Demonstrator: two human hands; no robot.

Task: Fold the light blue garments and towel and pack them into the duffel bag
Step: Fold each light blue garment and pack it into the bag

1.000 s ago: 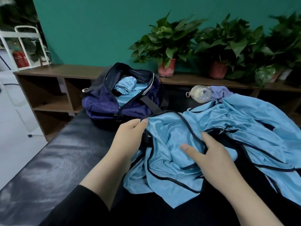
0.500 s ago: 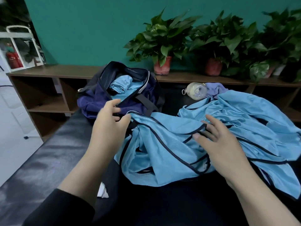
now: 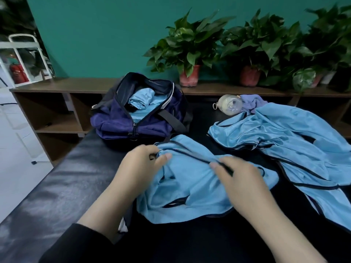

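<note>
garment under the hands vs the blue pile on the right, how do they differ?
1. Both hands, left hand and right hand, hold the near garment; nothing touches the right pile.
2. The near garment is bunched into a compact heap; the right pile sprawls wider, toward the frame's right edge.

Shared: light blue fabric with dark trim, unfolded, outside the duffel bag.

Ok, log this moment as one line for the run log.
step: folding | left hand: pinches garment edge | right hand: grips same garment | bag: open, blue cloth inside | second garment: unfolded, at right
</note>
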